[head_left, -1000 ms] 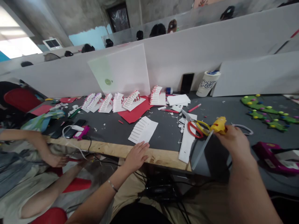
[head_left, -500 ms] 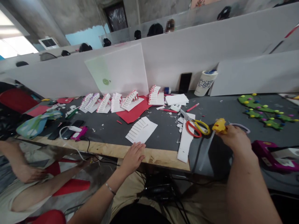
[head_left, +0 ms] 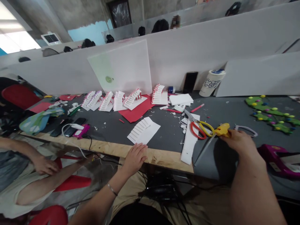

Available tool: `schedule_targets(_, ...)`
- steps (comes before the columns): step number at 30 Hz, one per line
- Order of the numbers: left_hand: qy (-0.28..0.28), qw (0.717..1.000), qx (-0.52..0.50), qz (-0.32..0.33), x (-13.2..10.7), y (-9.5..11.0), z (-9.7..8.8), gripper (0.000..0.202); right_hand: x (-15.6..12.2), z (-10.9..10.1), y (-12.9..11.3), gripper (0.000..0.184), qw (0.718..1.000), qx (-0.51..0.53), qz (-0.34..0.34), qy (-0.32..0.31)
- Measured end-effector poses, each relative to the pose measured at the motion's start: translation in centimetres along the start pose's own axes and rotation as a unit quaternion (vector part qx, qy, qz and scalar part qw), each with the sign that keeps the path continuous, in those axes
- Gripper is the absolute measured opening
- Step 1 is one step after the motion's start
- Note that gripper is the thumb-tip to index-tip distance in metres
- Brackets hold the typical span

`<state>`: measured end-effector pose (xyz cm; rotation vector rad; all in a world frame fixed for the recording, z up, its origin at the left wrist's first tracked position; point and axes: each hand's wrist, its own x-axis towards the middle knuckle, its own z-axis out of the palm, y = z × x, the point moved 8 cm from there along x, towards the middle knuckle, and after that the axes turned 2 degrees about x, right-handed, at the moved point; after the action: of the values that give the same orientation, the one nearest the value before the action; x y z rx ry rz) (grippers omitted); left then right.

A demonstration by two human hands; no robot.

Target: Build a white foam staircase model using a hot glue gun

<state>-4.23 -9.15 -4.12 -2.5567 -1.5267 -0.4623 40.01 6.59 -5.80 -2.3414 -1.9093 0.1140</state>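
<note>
My left hand (head_left: pixel 134 158) lies flat with fingers stretched out, its fingertips at the near edge of a white card (head_left: pixel 152 132). A fan of narrow white strips, like small steps, sits on that card. In my right hand (head_left: pixel 242 142) is a yellow glue gun (head_left: pixel 222 129), with a long translucent glue stick (head_left: pixel 204 150) slanting down from it toward the table's front edge. Just left of the glue gun lie scissors (head_left: pixel 198 130) with red and yellow handles, resting partly on a long white foam strip (head_left: pixel 188 145). The fingers round the glue gun are partly hidden.
Several small white stair models (head_left: pixel 118 100) stand along the back, some by red sheets (head_left: pixel 138 112). A cup (head_left: pixel 212 82) and a phone (head_left: pixel 190 82) are by the partition. Green decorated pieces (head_left: pixel 269 114) and a magenta device (head_left: pixel 273 159) lie right. A co-worker's hand (head_left: pixel 47 165) shows left.
My right hand has brought the glue gun slightly nearer the scissors' handles, and the glue stick lies at a flatter slant. My left hand stays on the card's edge. The view has shifted a little.
</note>
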Motion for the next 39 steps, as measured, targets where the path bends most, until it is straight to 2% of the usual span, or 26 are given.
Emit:
schedule_targets(2,0.002,1.0,0.001,-0.012,-0.2,-0.1,-0.1,0.043,-0.6,-0.6,-0.1,0.045,1.0,0.0,0.007,0.019)
schedule_targets(5,0.002,0.999,-0.002,-0.034,-0.5,-0.1,-0.1,0.042,-1.8,-2.8,-0.5,0.049,0.996,0.016,0.01,0.087)
schedule_targets(9,0.009,0.998,-0.009,-0.06,-0.8,-0.1,-0.2,0.042,-3.6,-6.1,-1.6,0.034,0.982,0.095,0.018,0.161)
schedule_targets(11,0.009,0.998,-0.013,-0.065,-0.8,0.0,-0.1,0.041,-4.5,-6.8,-2.8,0.034,0.974,0.143,0.038,0.174)
schedule_targets(13,0.007,0.998,-0.02,-0.065,-0.7,0.1,-0.1,0.041,-5.3,-6.6,-5.5,0.038,0.969,0.191,0.006,0.157)
schedule_targets(17,0.013,0.996,-0.053,-0.065,-0.8,0.2,-0.3,0.039,-7.0,-4.3,-13.3,0.04,0.936,0.285,-0.18,0.097)
schedule_targets(19,0.031,0.994,-0.084,-0.063,-1.0,0.1,-0.9,0.036,-7.5,-2.7,-15.5,0.04,0.931,0.283,-0.22,0.067)
schedule_targets(21,0.066,0.99,-0.108,-0.054,-1.1,-0.5,-2.1,0.034,-7.8,-1.5,-16.8,0.044,0.939,0.236,-0.247,0.052)
schedule_targets(23,0.108,0.987,-0.104,-0.051,-0.8,-2.2,-3.6,0.032,-8.0,-1.0,-17.3,0.05,0.943,0.18,-0.272,0.059)
schedule_targets(24,0.121,0.987,-0.089,-0.06,-0.4,-3.7,-4.3,0.03,-8.0,-1.0,-17.3,0.052,0.943,0.164,-0.283,0.067)
schedule_targets(27,0.141,0.978,-0.036,-0.148,1.4,-10.5,-5.3,0.031,-8.0,-1.1,-17.3,0.046,0.937,0.16,-0.301,0.08)
schedule_targets(29,0.102,0.973,-0.013,-0.205,3.0,-15.3,-4.7,0.037,-8.0,-1.0,-17.3,0.04,0.933,0.168,-0.308,0.077)
schedule_targets(31,0.013,0.971,-0.005,-0.24,4.2,-18.9,-3.1,0.041,-8.1,-0.8,-17.5,0.036,0.93,0.167,-0.316,0.078)
schedule_targets(34,-0.016,0.97,-0.011,-0.243,5.2,-21.2,-2.4,0.035,-8.3,-0.8,-17.8,0.036,0.925,0.159,-0.333,0.09)
schedule_targets(39,-0.023,0.964,-0.02,-0.264,5.9,-21.7,-3.1,0.017,-8.6,-1.0,-18.2,0.037,0.915,0.161,-0.355,0.104)
